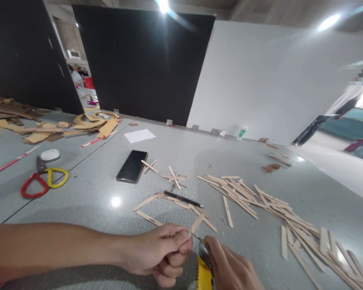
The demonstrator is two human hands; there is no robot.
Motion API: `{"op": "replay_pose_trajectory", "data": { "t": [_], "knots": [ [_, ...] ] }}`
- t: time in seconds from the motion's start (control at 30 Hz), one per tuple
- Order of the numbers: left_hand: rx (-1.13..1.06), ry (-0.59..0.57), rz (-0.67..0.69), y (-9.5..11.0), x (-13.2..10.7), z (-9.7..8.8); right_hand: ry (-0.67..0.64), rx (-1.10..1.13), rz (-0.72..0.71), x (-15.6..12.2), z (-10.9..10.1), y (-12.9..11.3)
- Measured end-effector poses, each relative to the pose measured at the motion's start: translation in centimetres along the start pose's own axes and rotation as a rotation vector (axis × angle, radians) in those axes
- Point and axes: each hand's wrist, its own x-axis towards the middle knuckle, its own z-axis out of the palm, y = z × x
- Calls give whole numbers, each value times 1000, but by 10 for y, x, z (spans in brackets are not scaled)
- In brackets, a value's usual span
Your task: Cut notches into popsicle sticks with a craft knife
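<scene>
Between our two hands, low at the near edge of the grey table (260, 161), sits the work: our left hand (157, 253) pinches one end of a flat pale wooden craft stick (197, 222) between thumb and forefinger, fingers curled tight together on it. Our right hand (230, 268) is wrapped around a yellow-handled utility knife (204, 274), its thin blade tip (196, 237) touching the stick just beside the left thumb. Both hands closed, each clamped on its own thing.

To cut well, we judge: keep the left fingertips back from the blade line, since they sit very near the tip. Press the stick flat down rather than holding it lifted, angle the blade away from the left thumb, score lightly and repeat instead of forcing one pass. The stick is thin and may split along the grain.

Just beyond the hands lie more loose wooden sticks (148, 201) and a black pen (183, 199). Farther out from the right hand, a long heap of sticks (275, 205) runs off to the side. Ahead of the left hand, glued stick crosses (174, 177) and a black smartphone (132, 166) lie face up. Well off to the left hand's outer side, red-and-yellow-handled scissors (44, 181), a white tape roll (50, 154), cardboard scraps (48, 129). A person stands blurred at the far right.
</scene>
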Motion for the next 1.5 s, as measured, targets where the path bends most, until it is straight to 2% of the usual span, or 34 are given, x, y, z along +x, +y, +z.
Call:
{"op": "replay_pose_trajectory", "data": {
  "t": [0.23, 0.63, 1.3, 1.5],
  "knots": [
    [-9, -19, -4, -2, 1, 8, 51, -114, -48, -4, -2, 0],
    [-26, -31, 26, -3, 1, 5, 119, -206, -83, 9, -14, -5],
    [-52, -36, 17, -2, 2, 6, 97, -86, -40, 8, -6, -5],
    [-76, -29, 15, 1, 3, 7, 104, -92, -48, 9, -9, -3]
  ]
}}
